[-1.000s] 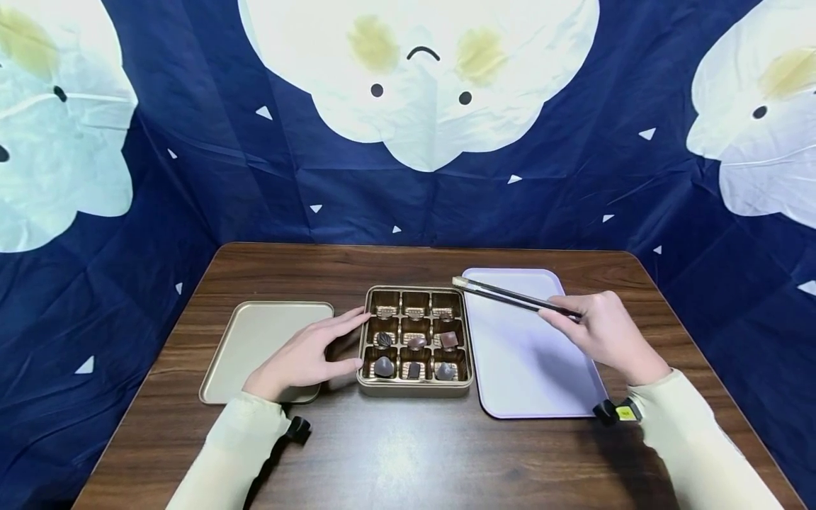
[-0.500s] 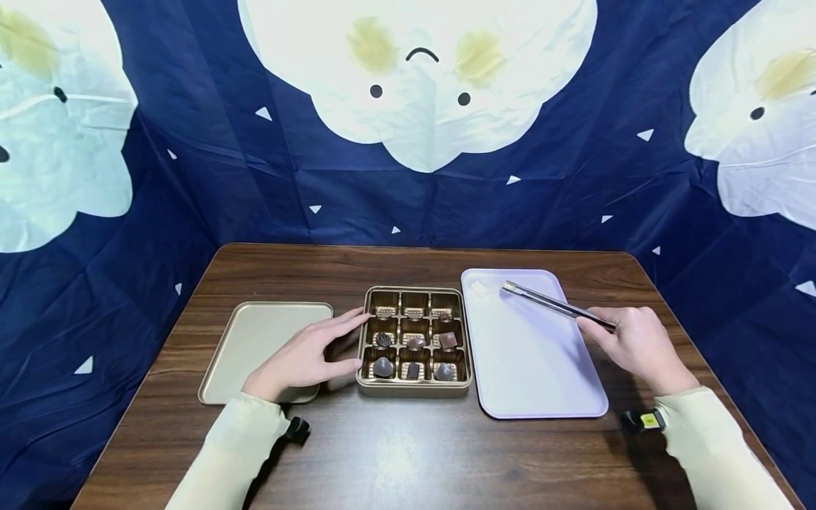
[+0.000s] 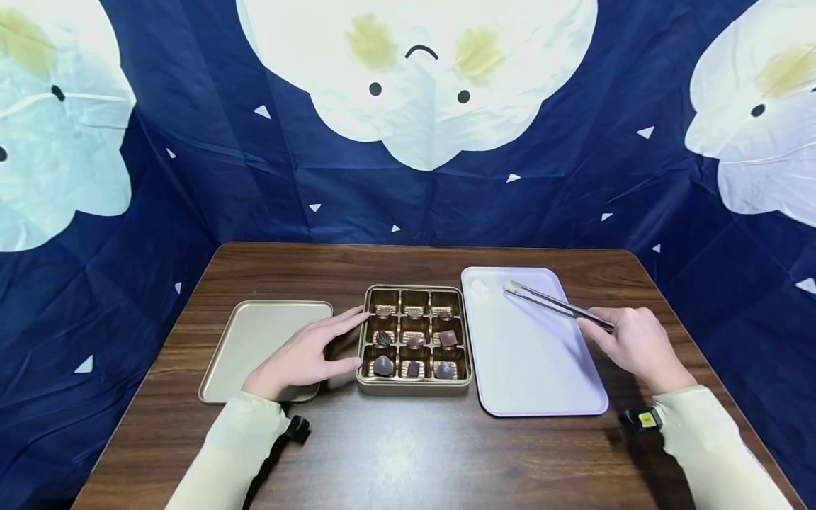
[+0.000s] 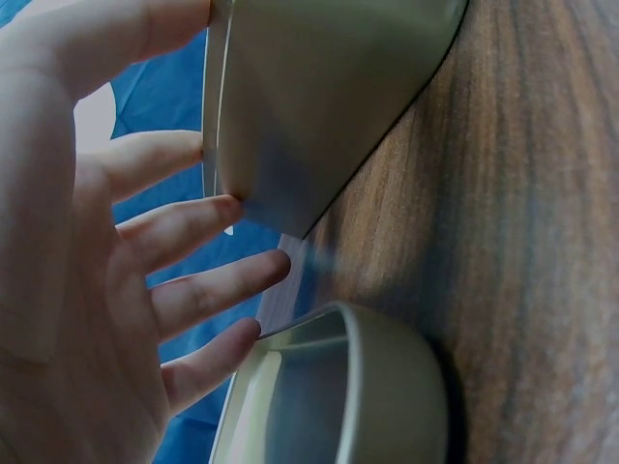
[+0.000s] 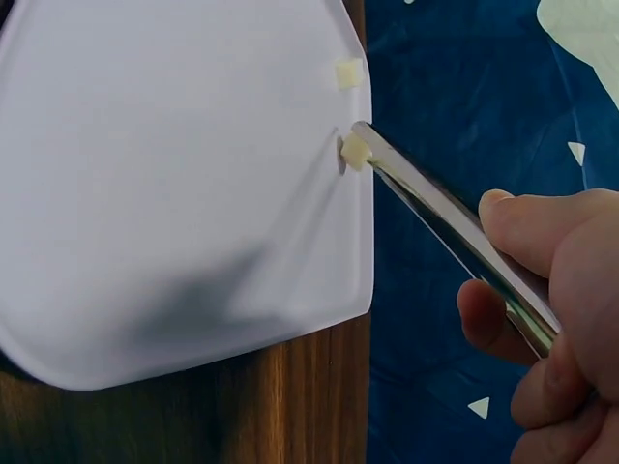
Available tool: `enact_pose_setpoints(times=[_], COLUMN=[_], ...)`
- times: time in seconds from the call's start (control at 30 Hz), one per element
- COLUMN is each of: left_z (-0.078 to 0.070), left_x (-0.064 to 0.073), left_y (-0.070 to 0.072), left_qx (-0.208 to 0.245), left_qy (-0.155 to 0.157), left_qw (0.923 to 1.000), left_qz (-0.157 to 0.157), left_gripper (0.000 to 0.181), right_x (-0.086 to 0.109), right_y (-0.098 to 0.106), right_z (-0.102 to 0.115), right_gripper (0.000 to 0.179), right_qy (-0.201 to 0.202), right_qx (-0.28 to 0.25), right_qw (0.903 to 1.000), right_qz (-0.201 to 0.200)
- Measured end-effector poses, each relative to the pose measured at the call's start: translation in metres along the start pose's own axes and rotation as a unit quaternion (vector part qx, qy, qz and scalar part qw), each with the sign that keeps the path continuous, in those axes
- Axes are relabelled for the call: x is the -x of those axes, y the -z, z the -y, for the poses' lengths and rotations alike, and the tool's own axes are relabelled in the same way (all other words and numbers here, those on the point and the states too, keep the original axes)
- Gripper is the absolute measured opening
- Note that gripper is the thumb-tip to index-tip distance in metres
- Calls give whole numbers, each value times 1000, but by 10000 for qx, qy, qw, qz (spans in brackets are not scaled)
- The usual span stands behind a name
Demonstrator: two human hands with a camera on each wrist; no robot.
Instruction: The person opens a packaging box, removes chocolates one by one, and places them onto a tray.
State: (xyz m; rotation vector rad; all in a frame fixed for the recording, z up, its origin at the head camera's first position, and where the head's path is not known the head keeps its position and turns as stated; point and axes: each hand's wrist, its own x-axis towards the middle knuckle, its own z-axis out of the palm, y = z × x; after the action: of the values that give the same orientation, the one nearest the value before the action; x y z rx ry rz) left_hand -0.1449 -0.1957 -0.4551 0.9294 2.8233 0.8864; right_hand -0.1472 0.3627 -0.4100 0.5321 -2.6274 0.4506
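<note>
A gold tin (image 3: 414,388) with a compartmented tray holds several dark chocolates in its middle and near rows. My left hand (image 3: 306,354) lies at its left side, fingers extended, thumb and fingertips touching the wall; the left wrist view shows this contact close up. My right hand (image 3: 637,347) grips metal tongs (image 3: 554,303) over the lilac tray (image 3: 535,368). Between the tong tips is a small pale cube (image 5: 356,152), perhaps white chocolate, just above the tray surface. A second pale square piece (image 3: 479,287) lies in the tray's far left corner.
A shallow gold lid (image 3: 268,340) rests left of the tin, partly under the left forearm. All stand on a brown wooden table (image 3: 408,453). Blue cloth with white clouds (image 3: 433,205) hangs behind and at the sides.
My right hand has drawn the tongs rightward from the tin's far right corner to over the lilac tray, uncovering the pale piece in its corner. The left hand has stayed put.
</note>
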Motion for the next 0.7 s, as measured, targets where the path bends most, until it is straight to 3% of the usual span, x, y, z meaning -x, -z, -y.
enact_pose_setpoints(times=[0.47, 0.7], left_z=[-1, -1], left_x=[2, 1], left_y=[0, 1], left_qx=[24, 30], left_qy=[30, 11], left_qw=[10000, 10000], left_qz=[2, 3], left_gripper=[82, 82], right_x=[4, 5], right_y=[3, 8], right_z=[3, 8], right_gripper=[28, 25], right_qy=[-74, 26], right_qx=[-88, -56], right_qw=[9999, 9998], right_qz=[-4, -208])
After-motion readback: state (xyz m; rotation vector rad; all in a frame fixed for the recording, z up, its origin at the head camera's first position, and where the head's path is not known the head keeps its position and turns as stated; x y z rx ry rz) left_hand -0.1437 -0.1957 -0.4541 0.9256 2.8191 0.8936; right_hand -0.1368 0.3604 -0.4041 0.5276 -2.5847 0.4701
